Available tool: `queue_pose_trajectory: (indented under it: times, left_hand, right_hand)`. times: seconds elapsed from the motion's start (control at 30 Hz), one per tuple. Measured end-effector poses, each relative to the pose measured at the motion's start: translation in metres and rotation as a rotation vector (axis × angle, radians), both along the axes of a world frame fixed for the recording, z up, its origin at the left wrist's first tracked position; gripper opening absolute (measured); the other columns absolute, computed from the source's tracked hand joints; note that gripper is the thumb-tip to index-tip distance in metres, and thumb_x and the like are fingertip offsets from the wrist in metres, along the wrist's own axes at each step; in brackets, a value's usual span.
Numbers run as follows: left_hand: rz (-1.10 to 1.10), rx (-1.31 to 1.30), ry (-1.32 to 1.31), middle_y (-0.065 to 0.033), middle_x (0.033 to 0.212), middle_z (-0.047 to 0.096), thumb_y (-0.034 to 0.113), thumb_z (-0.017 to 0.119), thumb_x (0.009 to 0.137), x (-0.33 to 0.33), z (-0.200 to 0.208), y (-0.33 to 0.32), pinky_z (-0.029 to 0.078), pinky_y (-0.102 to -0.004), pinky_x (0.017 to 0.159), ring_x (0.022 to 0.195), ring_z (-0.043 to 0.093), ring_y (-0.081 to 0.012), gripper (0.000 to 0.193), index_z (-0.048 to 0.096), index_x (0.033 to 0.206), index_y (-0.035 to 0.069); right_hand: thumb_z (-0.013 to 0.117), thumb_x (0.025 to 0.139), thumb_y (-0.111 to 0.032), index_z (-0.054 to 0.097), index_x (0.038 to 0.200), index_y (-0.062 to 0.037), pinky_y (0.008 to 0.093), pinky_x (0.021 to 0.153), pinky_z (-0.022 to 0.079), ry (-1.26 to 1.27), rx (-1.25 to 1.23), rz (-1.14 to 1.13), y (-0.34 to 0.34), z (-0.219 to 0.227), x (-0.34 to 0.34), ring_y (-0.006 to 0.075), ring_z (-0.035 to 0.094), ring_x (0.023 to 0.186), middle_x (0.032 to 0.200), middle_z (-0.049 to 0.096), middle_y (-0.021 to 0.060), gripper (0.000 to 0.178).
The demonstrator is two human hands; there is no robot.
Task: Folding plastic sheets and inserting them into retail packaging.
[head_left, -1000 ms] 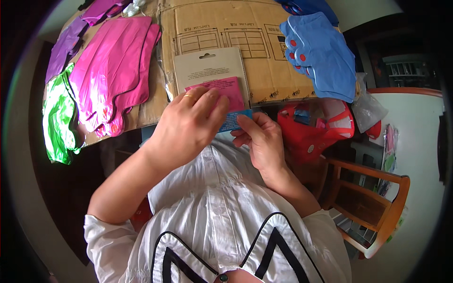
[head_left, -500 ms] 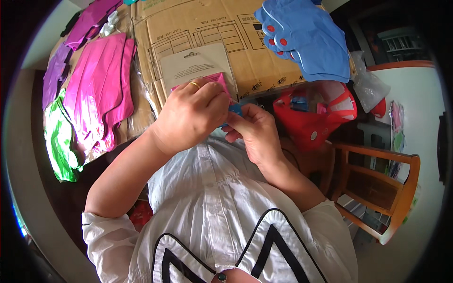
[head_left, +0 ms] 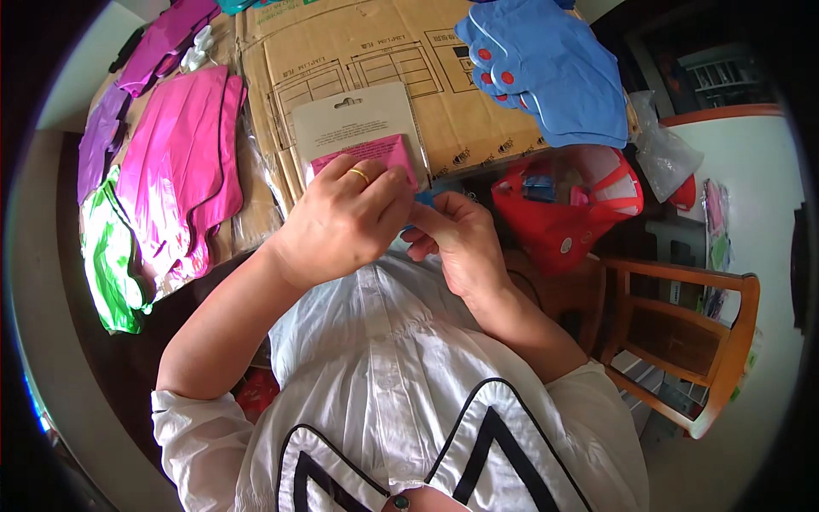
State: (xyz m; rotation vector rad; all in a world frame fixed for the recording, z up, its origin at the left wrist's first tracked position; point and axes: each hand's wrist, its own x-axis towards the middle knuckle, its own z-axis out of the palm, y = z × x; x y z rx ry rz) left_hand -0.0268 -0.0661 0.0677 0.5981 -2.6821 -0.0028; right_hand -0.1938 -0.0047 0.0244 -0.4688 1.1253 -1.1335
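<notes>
My left hand [head_left: 345,213], with a gold ring on one finger, is closed, its curled fingertips hidden in front of a beige hang-hole card [head_left: 320,119]. A pink panel [head_left: 384,152] shows on that card just beyond my knuckles. Close beside it, my right hand [head_left: 467,239] pinches a small blue piece [head_left: 424,198] between thumb and forefinger. Most of the blue piece is covered by the fingers, so its kind does not show. Both hands meet at the near edge of the cardboard surface [head_left: 341,34].
Flat blue foil shapes [head_left: 554,77] lie at the back right. To the left are pink foil shapes [head_left: 171,162] and a shiny green one [head_left: 109,256]. A red bag [head_left: 554,213] stands open right of my hands, near a wooden chair [head_left: 682,333].
My left hand has shifted slightly down, baring more of the card's pink panel. The right hand keeps its pinch, and less of the blue piece shows.
</notes>
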Motion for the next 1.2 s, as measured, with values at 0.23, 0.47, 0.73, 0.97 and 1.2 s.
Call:
queue_pose_trajectory:
  times: [0.23,0.47,0.73,0.97,1.2]
  left_hand:
    - [0.225,0.035,0.008,-0.0137,0.113,0.059,0.003,0.067,0.068,0.034,0.007,0.022,0.045,-0.0448,0.095,0.103,0.06,-0.0295,0.038,0.063,0.106,-0.002]
    - [0.355,0.149,0.23,-0.0147,0.115,0.059,-0.009,0.063,0.068,0.064,-0.013,0.051,0.045,-0.0436,0.094,0.106,0.059,-0.0312,0.041,0.062,0.108,0.0]
    - [0.691,1.507,1.3,-0.0136,0.112,0.06,0.011,0.059,0.092,0.03,-0.03,0.108,0.051,-0.0314,0.086,0.096,0.062,-0.0182,0.028,0.055,0.114,-0.004]
    - [0.502,1.75,1.506,-0.0107,0.096,0.068,0.012,0.058,0.093,0.019,-0.047,0.085,0.054,-0.034,0.083,0.088,0.067,-0.0189,0.017,0.062,0.103,0.0]
    - [0.653,1.688,1.515,-0.0117,0.088,0.068,0.015,0.06,0.092,0.014,-0.045,0.085,0.055,-0.0327,0.076,0.077,0.067,-0.0185,0.016,0.063,0.095,-0.001]
  right_hand:
    - [0.07,0.085,-0.025,0.059,0.081,-0.0021,0.021,0.049,0.046,0.115,0.007,0.057,-0.001,0.003,0.0,0.0105,0.058,0.052,0.066,0.063,0.0072,0.026]
    - [0.071,0.084,-0.03,0.058,0.077,-0.0016,0.0222,0.049,0.047,0.142,-0.014,0.03,0.0,0.0,-0.001,0.0114,0.056,0.048,0.065,0.063,0.0088,0.031]
    - [0.07,0.085,-0.028,0.057,0.078,-0.002,0.0228,0.046,0.047,0.164,-0.03,0.032,0.001,0.001,0.0,0.0111,0.055,0.046,0.063,0.062,0.008,0.03]
    - [0.068,0.086,-0.028,0.059,0.084,-0.0015,0.023,0.053,0.049,0.213,-0.038,0.085,0.002,0.0,-0.007,0.0119,0.059,0.053,0.068,0.064,0.0084,0.028]
    - [0.064,0.089,-0.019,0.062,0.099,-0.0014,0.0292,0.066,0.054,0.077,-0.074,0.222,0.008,0.001,-0.008,0.0166,0.065,0.069,0.085,0.068,0.0109,0.02]
